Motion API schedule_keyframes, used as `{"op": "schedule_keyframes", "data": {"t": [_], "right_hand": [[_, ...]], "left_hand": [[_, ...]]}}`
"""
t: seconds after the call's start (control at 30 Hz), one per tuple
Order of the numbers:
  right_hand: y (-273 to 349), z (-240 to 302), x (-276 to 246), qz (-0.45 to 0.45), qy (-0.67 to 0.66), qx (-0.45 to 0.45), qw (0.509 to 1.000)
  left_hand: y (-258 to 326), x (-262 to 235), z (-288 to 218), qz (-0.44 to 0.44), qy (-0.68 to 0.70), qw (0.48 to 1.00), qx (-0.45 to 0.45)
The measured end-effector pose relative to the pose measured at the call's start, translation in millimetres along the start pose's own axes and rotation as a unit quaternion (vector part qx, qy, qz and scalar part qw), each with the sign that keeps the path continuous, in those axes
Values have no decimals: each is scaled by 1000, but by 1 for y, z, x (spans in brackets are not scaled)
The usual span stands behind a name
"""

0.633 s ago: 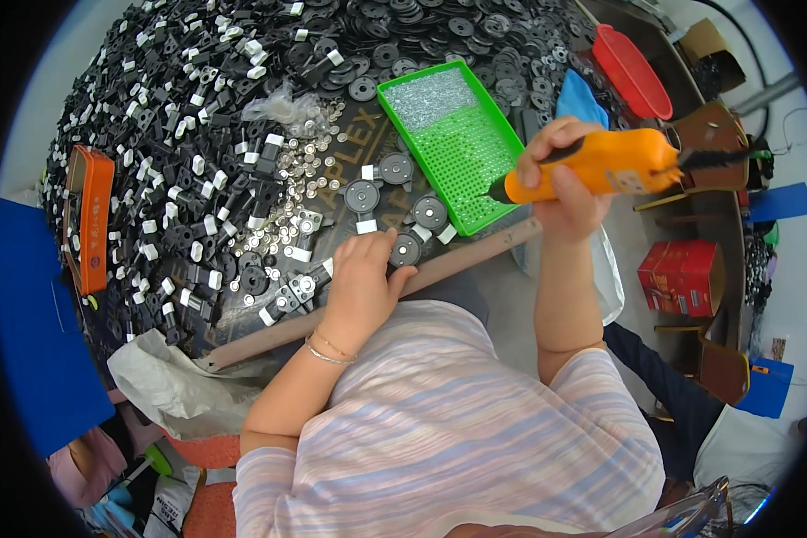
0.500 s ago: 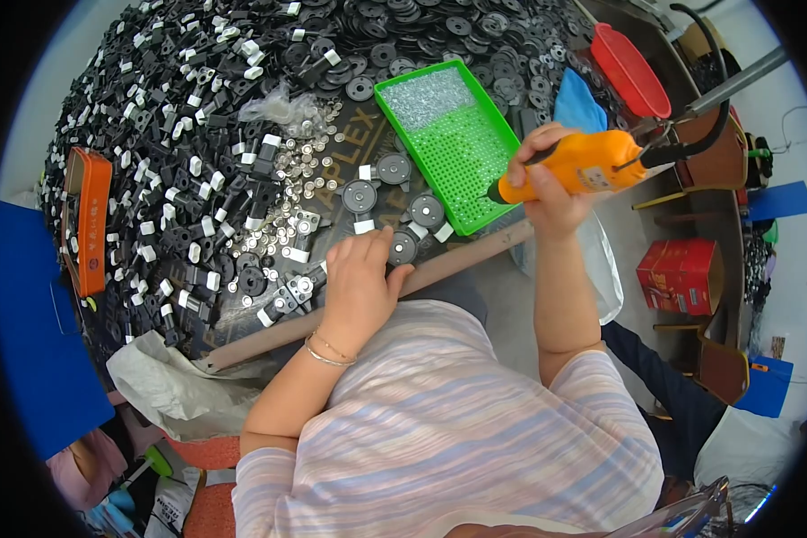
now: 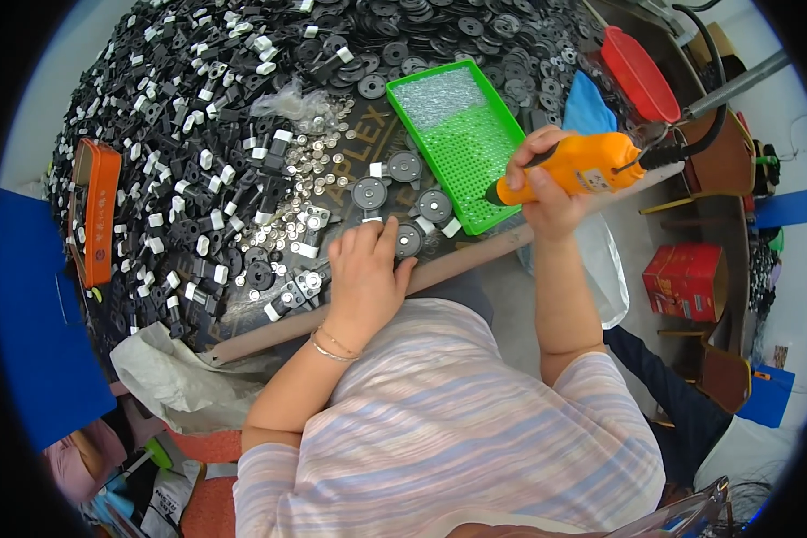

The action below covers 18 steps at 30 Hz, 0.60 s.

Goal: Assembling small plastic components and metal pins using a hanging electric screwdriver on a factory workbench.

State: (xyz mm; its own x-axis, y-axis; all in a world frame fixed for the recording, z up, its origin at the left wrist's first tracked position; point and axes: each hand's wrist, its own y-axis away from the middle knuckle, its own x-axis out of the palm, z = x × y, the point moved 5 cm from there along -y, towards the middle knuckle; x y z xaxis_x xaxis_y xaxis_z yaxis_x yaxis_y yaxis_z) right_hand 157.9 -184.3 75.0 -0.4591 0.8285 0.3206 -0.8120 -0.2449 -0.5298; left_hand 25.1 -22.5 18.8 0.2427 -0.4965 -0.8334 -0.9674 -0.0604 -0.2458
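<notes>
A: What did the hands hold?
B: A worker's right hand (image 3: pixel 551 203) gripped an orange power driver (image 3: pixel 592 163), its nose above the near end of a green tray (image 3: pixel 457 148). The left hand (image 3: pixel 365 273) curved about a round black part (image 3: pixel 409 240) beside the table (image 3: pixel 475 259)'s near edge; whether it gripped, the view did not show.

A: What could have gone wrong?
B: A dip of the driver might have knocked the tray's near rim and scattered its silvery pieces (image 3: pixel 438 97). A loose left hand might have let the part skid toward the table's near edge.

A: Which way did the driver point?
B: Left and slightly toward the worker, its long axis roughly following the table's near edge. A black cable (image 3: pixel 663 156) trailed from its rear, to the right.
</notes>
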Motion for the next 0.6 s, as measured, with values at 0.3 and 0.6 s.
{"op": "schedule_keyframes", "data": {"t": [0.3,0.6], "right_hand": [[2,3,-9,5,12,7,1000],[-2,30,-4,24,-20,-28,999]], "left_hand": [[2,-32,23,-46,16,999,-21],[29,-106,130,26,-63,975,-212]]}}
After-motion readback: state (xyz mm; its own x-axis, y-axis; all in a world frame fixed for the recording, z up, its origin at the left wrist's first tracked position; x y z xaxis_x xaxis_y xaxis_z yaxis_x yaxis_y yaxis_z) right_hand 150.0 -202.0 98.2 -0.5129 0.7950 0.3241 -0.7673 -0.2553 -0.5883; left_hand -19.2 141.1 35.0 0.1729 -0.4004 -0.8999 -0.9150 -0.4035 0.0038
